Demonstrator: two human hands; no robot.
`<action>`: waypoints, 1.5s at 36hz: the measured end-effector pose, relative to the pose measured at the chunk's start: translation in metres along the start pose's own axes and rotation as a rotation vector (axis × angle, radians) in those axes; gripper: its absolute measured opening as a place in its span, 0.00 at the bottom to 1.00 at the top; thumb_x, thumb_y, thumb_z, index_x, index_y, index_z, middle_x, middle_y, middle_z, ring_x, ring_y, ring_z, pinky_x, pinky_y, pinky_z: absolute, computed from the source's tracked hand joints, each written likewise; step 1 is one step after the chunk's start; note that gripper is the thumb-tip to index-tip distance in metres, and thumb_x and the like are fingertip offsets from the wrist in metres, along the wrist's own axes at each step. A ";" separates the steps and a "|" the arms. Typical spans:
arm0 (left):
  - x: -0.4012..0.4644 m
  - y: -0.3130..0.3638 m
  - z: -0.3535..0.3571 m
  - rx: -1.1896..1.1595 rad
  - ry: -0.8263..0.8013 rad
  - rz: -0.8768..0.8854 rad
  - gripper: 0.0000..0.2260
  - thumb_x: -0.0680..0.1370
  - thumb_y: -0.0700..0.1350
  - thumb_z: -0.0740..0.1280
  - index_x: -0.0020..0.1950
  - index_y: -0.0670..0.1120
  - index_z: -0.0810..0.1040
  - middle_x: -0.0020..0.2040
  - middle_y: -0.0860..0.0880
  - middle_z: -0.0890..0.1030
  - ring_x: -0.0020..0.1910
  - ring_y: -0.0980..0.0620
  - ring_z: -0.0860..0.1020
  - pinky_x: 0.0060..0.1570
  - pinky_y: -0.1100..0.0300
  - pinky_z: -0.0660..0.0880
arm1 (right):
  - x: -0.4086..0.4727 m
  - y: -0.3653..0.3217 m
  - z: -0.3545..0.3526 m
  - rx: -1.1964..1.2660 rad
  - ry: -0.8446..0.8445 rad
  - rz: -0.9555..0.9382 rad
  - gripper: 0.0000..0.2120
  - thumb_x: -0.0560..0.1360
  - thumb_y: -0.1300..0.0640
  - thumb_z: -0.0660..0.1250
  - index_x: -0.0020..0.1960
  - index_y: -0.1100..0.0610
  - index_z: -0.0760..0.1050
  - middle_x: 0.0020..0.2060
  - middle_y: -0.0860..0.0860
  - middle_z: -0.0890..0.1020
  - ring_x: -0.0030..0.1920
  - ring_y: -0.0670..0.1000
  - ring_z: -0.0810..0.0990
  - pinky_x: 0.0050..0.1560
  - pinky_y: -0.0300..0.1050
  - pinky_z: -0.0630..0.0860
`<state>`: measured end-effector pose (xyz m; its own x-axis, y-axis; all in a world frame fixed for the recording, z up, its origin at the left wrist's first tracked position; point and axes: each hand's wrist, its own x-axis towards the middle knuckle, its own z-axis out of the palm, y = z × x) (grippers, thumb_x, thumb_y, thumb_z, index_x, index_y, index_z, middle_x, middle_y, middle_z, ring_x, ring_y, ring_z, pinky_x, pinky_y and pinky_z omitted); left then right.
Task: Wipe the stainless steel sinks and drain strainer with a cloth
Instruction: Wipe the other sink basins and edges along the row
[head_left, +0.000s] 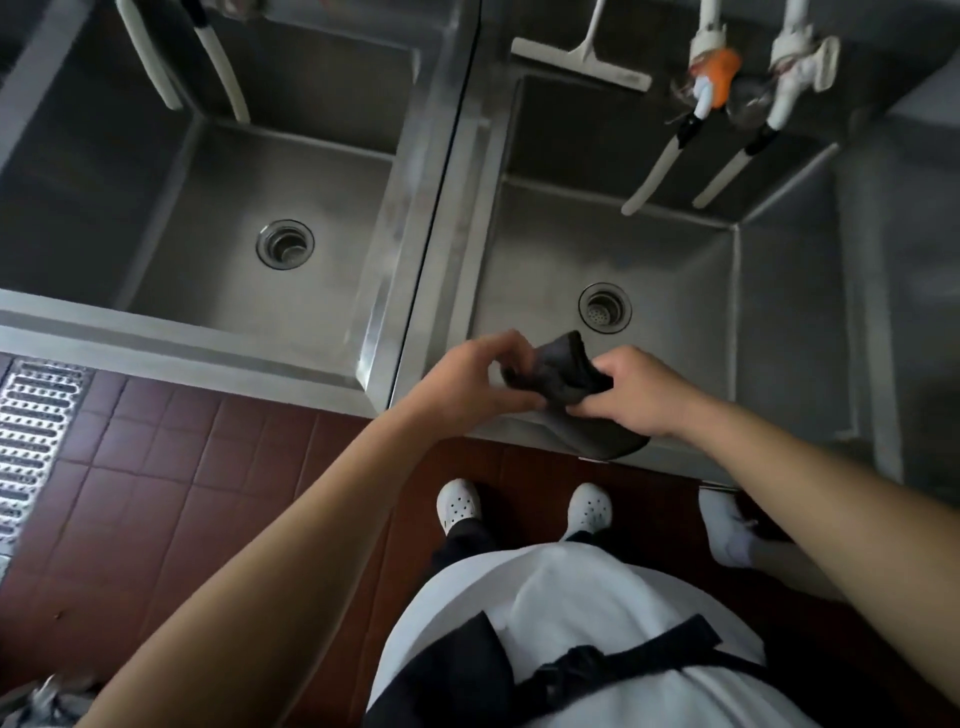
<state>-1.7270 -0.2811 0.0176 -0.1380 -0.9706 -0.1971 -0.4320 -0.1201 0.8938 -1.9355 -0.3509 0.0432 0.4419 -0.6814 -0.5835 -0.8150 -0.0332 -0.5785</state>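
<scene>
A: Two sinks in the head view, side by side. Left sink (249, 218) and right sink (649, 291), both stainless, split by a narrow seam.

B: Hands?

A: Both over the near edge of the right sink. Left hand (478, 379) and right hand (636, 392) are each closed on the cloth (558, 376), one either side. Fingers curled in, pinching it.

B: Cloth state?

A: Dark grey, bunched between the hands. A lower part hangs down over the sink's front rim, under the right hand.

B: Strainer?

A: Drain strainer (604, 307) sits in the floor of the right sink, just beyond the hands. Perforated basket visible. Cloth not touching it. The left sink has an open drain (285, 244); can't tell if a basket is in it.

B: Anything else on the unit?

A: White squeegee (587, 54) lies on the back ledge of the right sink. Two white taps (748, 67) hang over the back of that sink, one with an orange piece on it. Two white tubes (182, 57) hang into the left sink.

B: Floor?

A: Dark red tile (171, 467), metal drain grate (31, 441) at the left. The person stands facing the right sink, white clogs (457, 504), white top, dark apron tied in front. Another white shoe (727, 530) at the right.
</scene>
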 end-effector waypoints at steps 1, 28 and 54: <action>0.001 0.000 -0.001 -0.022 -0.034 -0.005 0.14 0.69 0.44 0.79 0.48 0.47 0.76 0.46 0.50 0.81 0.50 0.51 0.79 0.57 0.53 0.74 | -0.001 0.001 0.000 -0.007 -0.006 0.012 0.11 0.69 0.57 0.78 0.37 0.62 0.78 0.31 0.51 0.78 0.34 0.48 0.75 0.37 0.46 0.68; 0.050 0.028 -0.010 -0.032 0.182 -0.117 0.21 0.69 0.35 0.73 0.48 0.63 0.82 0.46 0.59 0.83 0.48 0.57 0.82 0.51 0.56 0.80 | 0.049 0.002 -0.034 0.186 -0.153 -0.264 0.16 0.71 0.56 0.78 0.57 0.55 0.80 0.48 0.52 0.83 0.51 0.52 0.81 0.56 0.50 0.75; 0.091 -0.100 0.003 0.643 0.352 -0.733 0.34 0.78 0.70 0.51 0.76 0.67 0.32 0.77 0.59 0.29 0.77 0.51 0.30 0.75 0.42 0.35 | 0.357 -0.038 -0.069 0.390 0.514 -0.202 0.22 0.81 0.64 0.58 0.74 0.56 0.69 0.75 0.55 0.67 0.75 0.53 0.65 0.65 0.27 0.56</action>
<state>-1.6994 -0.3566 -0.0907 0.5746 -0.7225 -0.3844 -0.7134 -0.6724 0.1975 -1.7723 -0.6435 -0.1039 0.2579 -0.9540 -0.1529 -0.4974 0.0046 -0.8675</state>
